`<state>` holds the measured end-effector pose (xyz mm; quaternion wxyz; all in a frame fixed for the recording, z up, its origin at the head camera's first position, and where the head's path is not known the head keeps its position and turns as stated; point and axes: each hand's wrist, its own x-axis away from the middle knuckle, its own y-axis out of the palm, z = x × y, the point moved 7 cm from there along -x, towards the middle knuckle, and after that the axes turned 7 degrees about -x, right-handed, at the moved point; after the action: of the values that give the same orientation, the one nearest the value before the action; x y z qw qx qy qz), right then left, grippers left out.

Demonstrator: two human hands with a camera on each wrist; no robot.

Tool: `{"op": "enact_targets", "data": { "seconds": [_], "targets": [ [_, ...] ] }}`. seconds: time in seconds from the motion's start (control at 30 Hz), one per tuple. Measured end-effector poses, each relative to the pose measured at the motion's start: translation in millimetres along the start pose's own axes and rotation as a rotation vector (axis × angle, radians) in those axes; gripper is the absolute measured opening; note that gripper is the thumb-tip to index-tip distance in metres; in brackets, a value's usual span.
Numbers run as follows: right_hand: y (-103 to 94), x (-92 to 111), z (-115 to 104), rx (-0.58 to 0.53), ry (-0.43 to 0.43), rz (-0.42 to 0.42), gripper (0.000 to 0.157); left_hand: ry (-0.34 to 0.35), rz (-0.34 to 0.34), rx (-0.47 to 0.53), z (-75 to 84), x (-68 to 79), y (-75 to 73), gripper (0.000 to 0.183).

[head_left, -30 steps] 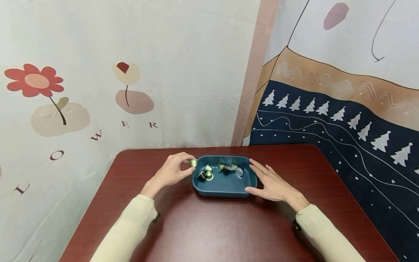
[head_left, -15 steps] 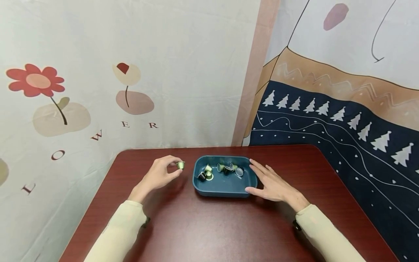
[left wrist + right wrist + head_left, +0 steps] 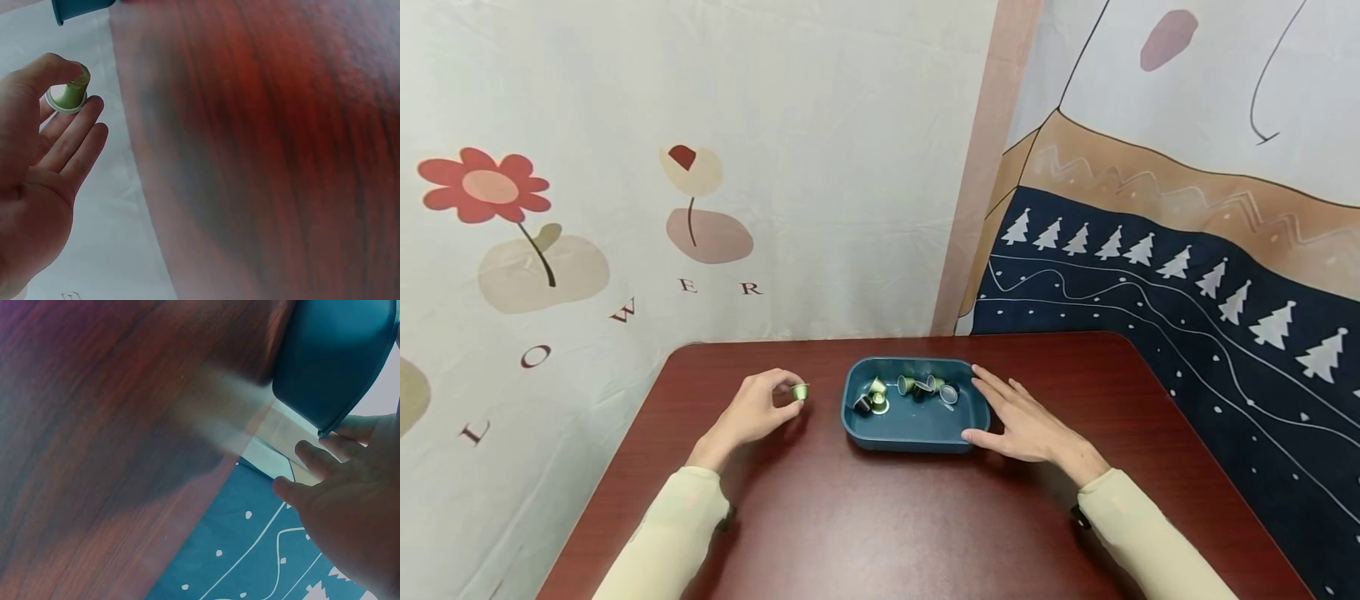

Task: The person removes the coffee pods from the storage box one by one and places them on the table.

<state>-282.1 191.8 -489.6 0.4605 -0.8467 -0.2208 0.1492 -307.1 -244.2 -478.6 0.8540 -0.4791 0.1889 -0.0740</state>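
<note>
Left of the blue tray, my left hand (image 3: 757, 408) pinches a light green coffee capsule (image 3: 800, 391) between thumb and fingers. In the left wrist view the same coffee capsule (image 3: 70, 97) shows its pale rim. My right hand (image 3: 1026, 421) rests against the right end of the blue tray (image 3: 917, 432), its fingers fairly straight along the rim. Inside the tray lie several capsules in two groups: green ones (image 3: 877, 386) and a dark one (image 3: 862, 403) at the left, and more capsules (image 3: 934, 383) toward the right. Some lie on their sides.
Everything stands on a reddish-brown wooden table (image 3: 895, 525) with rounded far corners. A printed fabric wall (image 3: 835, 167) rises directly behind the table's far edge. Dark blue fabric with white trees (image 3: 1150, 292) hangs at the right.
My left hand has carried the green capsule from the tray's left rim leftward and down toward the table. My right hand and the tray have stayed in place.
</note>
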Motion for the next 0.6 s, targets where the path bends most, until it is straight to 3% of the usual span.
{"op": "enact_targets", "data": {
  "seconds": [0.27, 0.6],
  "targets": [
    [-0.2, 0, 0, 0.002, -0.003, 0.001, 0.104, 0.000, -0.041, 0.005, -5.8, -1.8, 13.2, 0.020],
    [0.1, 0, 0, -0.010, 0.008, -0.003, 0.104, 0.009, -0.078, 0.010, -1.6, -8.5, 25.3, 0.021]
  ]
}}
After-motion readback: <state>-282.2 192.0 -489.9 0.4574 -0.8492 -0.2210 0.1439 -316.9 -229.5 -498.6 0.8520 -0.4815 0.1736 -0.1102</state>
